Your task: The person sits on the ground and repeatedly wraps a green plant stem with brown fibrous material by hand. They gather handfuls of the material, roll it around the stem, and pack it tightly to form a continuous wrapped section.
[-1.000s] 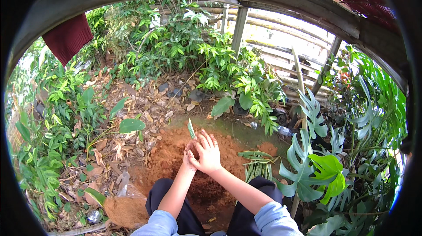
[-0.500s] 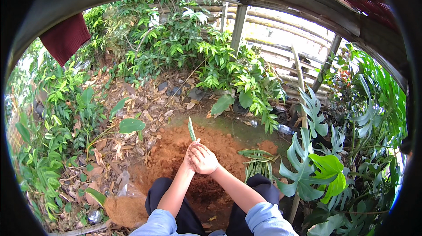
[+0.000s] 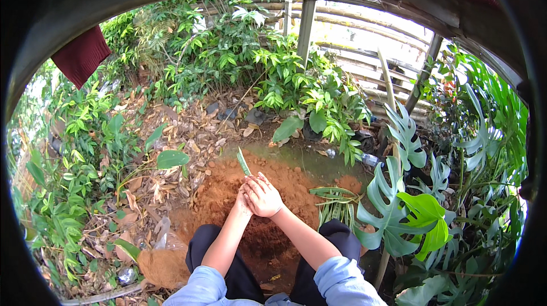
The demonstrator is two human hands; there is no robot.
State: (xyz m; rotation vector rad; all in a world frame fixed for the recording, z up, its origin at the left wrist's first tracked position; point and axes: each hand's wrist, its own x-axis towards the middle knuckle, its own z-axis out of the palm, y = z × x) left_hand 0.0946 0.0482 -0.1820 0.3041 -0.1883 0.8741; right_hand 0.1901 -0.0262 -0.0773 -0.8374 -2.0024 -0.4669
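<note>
- A dark red cloth [image 3: 81,55] hangs at upper left.
- Dry brown leaves [image 3: 188,135] litter the ground left of centre.
- A large split-leaf plant [image 3: 407,203] fills the lower right.
- A grey post [image 3: 306,24] stands at top centre.
- A slatted wooden fence [image 3: 364,49] runs behind it.

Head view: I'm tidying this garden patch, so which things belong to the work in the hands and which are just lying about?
In use:
green stalk, held by both hands, left, right
red soil dug up under them

Lying about:
dry leaves
cut fronds
monstera
red cloth
</note>
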